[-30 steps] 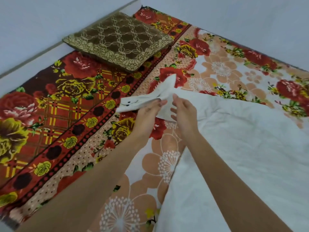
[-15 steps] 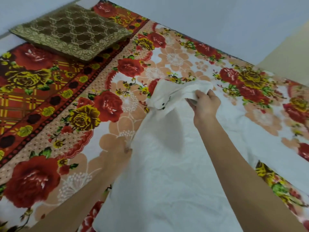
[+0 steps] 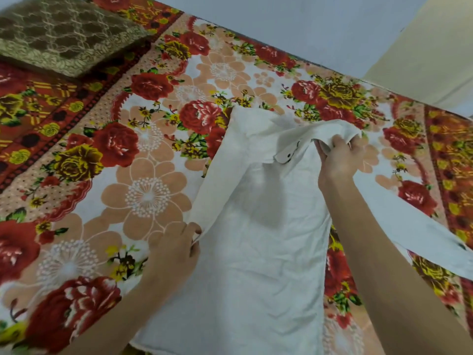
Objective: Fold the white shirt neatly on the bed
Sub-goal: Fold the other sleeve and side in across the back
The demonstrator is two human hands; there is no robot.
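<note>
White shirt (image 3: pixel 256 265) lies lengthwise on a flower-patterned bed (image 3: pixel 115 180), mid-fold, its body flat between a person's forearms. A brown-and-gold cushion (image 3: pixel 64 34) sits at the bed's far left corner, well apart from the work. One sleeve (image 3: pixel 414 226) trails loose from the shirt's right side across the blanket, and the cloth on the other side is lifted over the chest.

The right hand (image 3: pixel 335 162) holds a bunch of that raised cloth near the top of the shirt, fingers (image 3: pixel 341 142) curled round it. A buttoned strip (image 3: pixel 286 155) hangs just beside it. The left hand (image 3: pixel 174 249) pinches the shirt's left edge down at the blanket.

The likely trouble is that the bunched cloth lands crumpled rather than flat, leaving a lumpy, crooked fold. If the left hand's pinch slips, the edge could drag inward and skew the crease. The loose sleeve may also catch under the body.
</note>
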